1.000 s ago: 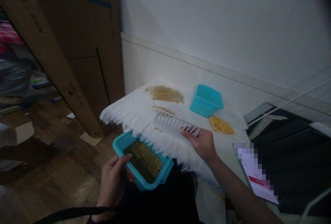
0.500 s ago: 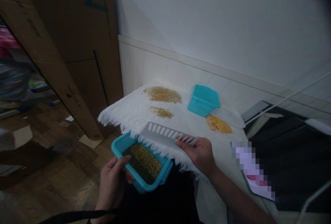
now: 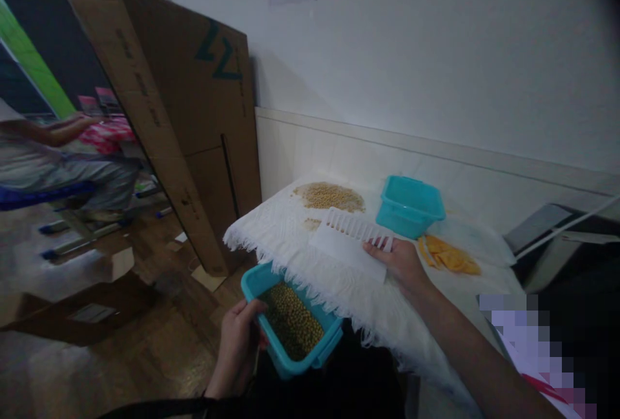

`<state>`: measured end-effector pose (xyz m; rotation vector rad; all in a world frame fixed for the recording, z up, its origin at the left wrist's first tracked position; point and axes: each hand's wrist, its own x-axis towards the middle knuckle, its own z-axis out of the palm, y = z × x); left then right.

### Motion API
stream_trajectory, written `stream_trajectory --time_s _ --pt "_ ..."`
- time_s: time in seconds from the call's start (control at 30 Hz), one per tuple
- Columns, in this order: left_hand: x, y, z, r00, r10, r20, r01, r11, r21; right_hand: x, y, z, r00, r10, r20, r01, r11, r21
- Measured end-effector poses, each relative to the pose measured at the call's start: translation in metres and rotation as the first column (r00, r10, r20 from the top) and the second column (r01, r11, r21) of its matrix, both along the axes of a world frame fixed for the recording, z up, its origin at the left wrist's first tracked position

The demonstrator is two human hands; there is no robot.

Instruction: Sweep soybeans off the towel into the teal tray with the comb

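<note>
My left hand (image 3: 239,341) grips the near rim of a teal plastic box (image 3: 271,348) filled with small tan beans (image 3: 295,328), held just under the fringed edge of the white cloth (image 3: 276,232). My right hand (image 3: 400,263) holds a white slotted plastic scraper (image 3: 351,245) flat on the cloth, its toothed edge pointing away from me. A larger pile of beans (image 3: 329,196) lies at the far side of the cloth. A small patch of beans (image 3: 312,223) lies just left of the scraper.
A second teal box (image 3: 409,206) stands at the back of the cloth, with yellow pieces (image 3: 448,255) beside it. A tall cardboard box (image 3: 188,122) leans at the left. A seated person (image 3: 62,154) is far left. Papers (image 3: 537,348) lie at right.
My right hand has moved the scraper back up from the cloth's edge onto the cloth, toward the small bean patch. The view has lifted and shifted. The left hand still holds the box.
</note>
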<state>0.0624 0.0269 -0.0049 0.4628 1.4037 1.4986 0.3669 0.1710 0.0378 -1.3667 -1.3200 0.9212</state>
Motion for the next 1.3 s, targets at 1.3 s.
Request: stream_trajectory --time_s 1.3 --pt "0.011 -0.005 -0.006 0.998 0.045 -0.035 -0.043 0.997 0.065 0.001 0.04 0.001 0.861 -0.304 0.407 0.144 0.915 0.378"
